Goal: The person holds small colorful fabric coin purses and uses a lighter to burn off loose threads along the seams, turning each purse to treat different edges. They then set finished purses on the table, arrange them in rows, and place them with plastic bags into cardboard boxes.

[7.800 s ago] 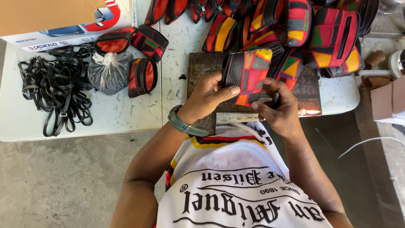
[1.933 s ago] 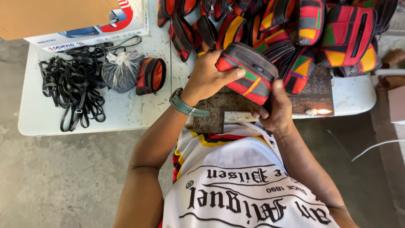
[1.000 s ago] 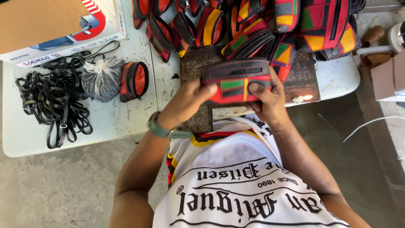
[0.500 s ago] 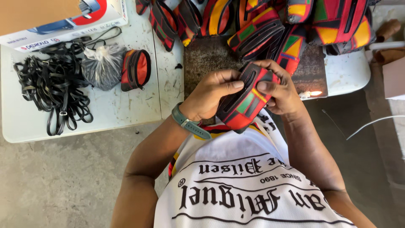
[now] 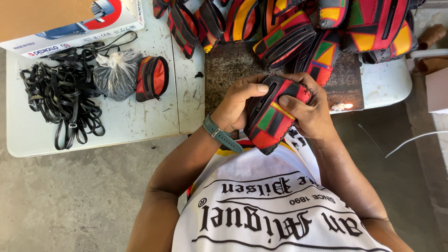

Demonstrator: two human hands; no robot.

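Note:
Both my hands grip one red pouch (image 5: pixel 269 122) with green and yellow patches and black zip trim, held upright in front of my chest. My left hand (image 5: pixel 239 101), with a teal watch on the wrist, wraps its left side, thumb on the top edge. Fingers of my right hand (image 5: pixel 308 109) press across its front and right side. The pouch hangs just over the near edge of a dark worn work slab (image 5: pixel 233 65) on the white table (image 5: pixel 126 126).
A heap of similar patchwork pouches (image 5: pixel 298 28) covers the table's far side. At left lie a tangle of black straps (image 5: pixel 65 98), a grey plastic bag (image 5: pixel 116 72), a single red pouch (image 5: pixel 151 77) and a cardboard box (image 5: pixel 70 21). Concrete floor lies below.
The pouch came off the slab towards my chest and turned from lying flat to upright. Both hands have shifted their grip around it; the camera view has tilted slightly.

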